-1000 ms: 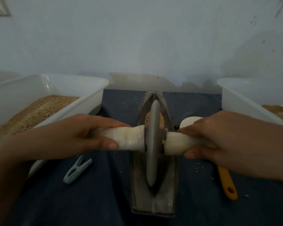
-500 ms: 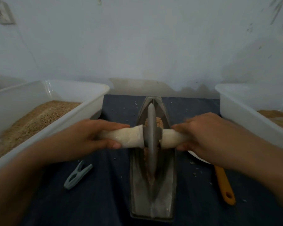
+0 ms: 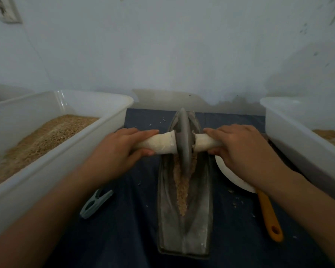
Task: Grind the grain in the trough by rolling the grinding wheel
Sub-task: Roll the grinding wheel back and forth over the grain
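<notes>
While wheel (image 3: 184, 140) stands on edge at far end of trough (image 3: 184, 225), left hand (image 3: 120, 151) wraps white handle (image 3: 159, 145) on its side — right hand (image 3: 238, 146) wraps opposite stub. Both grips closed tight. Grain (image 3: 182, 190) lies as narrow strip along trough groove, near side of wheel. Tub (image 3: 46, 161) with grain at left, second tub (image 3: 298, 144) at right. Clothespin (image 3: 95, 204) on dark cloth (image 3: 124, 238); orange-handled scoop (image 3: 269, 217) beside trough, under right wrist.

No lettering, label, brand mark, number or sign can be read anywhere in the view; the surfaces that show are plain, and the small marks on the wall are too blurred to make out.
</notes>
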`<action>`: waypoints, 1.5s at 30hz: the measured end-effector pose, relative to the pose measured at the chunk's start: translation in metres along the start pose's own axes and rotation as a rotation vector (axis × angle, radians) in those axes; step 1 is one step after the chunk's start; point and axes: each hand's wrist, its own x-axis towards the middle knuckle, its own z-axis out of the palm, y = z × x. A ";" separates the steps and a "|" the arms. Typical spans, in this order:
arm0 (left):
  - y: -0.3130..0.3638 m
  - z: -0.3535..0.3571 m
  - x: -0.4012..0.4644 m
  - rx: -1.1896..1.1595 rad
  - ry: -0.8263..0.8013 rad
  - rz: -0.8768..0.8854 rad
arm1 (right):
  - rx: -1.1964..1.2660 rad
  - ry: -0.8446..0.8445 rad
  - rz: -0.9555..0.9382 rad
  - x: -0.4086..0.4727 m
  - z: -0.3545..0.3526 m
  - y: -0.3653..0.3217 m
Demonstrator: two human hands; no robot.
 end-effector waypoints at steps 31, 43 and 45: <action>-0.002 -0.056 -0.024 -0.469 -0.529 0.059 | 0.048 -0.266 -0.248 -0.034 -0.068 -0.015; -0.004 0.001 -0.002 0.004 -0.003 0.026 | -0.026 -0.013 -0.021 0.000 -0.002 -0.003; -0.005 -0.008 -0.004 -0.110 -0.093 0.006 | -0.027 -0.054 -0.082 -0.004 -0.010 -0.005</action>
